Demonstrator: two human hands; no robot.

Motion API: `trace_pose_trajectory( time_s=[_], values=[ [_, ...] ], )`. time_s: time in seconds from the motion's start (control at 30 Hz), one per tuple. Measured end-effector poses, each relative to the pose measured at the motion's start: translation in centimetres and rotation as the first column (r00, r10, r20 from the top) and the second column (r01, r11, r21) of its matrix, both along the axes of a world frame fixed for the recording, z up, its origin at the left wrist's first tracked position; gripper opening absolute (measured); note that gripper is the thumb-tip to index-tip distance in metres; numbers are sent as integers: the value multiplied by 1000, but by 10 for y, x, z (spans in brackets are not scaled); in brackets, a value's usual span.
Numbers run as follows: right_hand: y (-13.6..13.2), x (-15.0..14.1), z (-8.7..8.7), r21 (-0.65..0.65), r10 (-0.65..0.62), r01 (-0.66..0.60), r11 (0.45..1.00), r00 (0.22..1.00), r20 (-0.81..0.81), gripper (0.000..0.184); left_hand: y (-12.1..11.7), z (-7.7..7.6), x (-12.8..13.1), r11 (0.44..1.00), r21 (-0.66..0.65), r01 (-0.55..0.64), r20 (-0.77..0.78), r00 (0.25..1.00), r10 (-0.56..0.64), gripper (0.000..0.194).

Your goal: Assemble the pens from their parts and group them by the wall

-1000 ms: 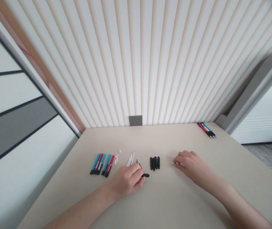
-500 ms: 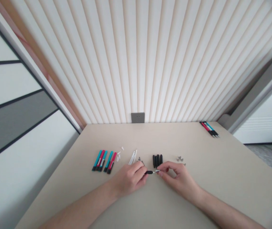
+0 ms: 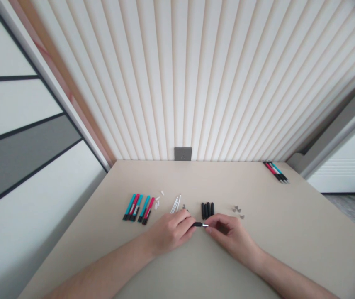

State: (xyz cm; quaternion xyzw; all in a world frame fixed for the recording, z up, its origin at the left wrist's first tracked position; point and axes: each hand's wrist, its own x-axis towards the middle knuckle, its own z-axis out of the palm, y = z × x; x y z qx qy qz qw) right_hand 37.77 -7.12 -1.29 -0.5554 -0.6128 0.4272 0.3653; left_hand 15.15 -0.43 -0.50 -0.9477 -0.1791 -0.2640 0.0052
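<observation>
My left hand [image 3: 169,232] and my right hand [image 3: 232,236] meet low on the beige table [image 3: 289,236]. Between them is a short black pen body [image 3: 198,224] with a white-and-metal tip [image 3: 205,225]. My left fingers grip its black end, and my right fingertips pinch at the tip. Just above my hands stand several black pen barrels [image 3: 207,210] in a tight row. Thin white refills [image 3: 175,204] lie right above my left hand, partly behind its fingers.
Several teal and red pens [image 3: 136,207] lie to the left, with small white pieces [image 3: 158,202] beside them. Small grey metal parts [image 3: 237,210] lie to the right. Several more pens [image 3: 275,171] lie at the far right table edge. A grey wall socket [image 3: 183,153] sits above the back edge.
Over the last second my right hand moved left from the open table to the pen tip, uncovering the grey parts. The view has tilted slightly, and the hands have barely moved in the last half second.
</observation>
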Motion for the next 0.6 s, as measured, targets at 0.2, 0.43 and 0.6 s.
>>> trace_pose_trajectory(
  time_s=[0.2, 0.43, 0.6],
  values=[
    [-1, 1, 4, 79, 30, -40, 996, 991, 128, 18, 2, 0, -1, 999, 35, 27, -5, 1000, -27, 15],
    [-2, 1, 11, 170, 108, -165, 972, 947, 303, 38, 3, -2, -2, 998, 23, 66, -23, 998, -65, 14],
    [-1, 3, 13, 214, 108, -173, 961, 953, 285, 25, 1, -1, -1, 998, 22, 54, -10, 998, -54, 14]
  ],
)
